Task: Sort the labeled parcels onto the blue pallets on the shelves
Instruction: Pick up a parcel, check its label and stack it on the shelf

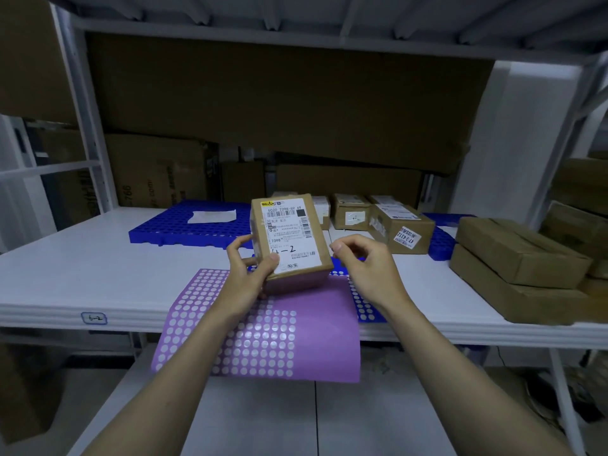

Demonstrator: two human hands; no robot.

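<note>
White metal shelving (98, 278); brown cardboard sheets (279, 100) behind; dim light.

Person, head view: two forearms showing, both bare to the frame edge, wearing no visible sleeve. Left hand (250, 271) and right hand (362, 261) showing ungloved, with short plain fingernails.
</note>
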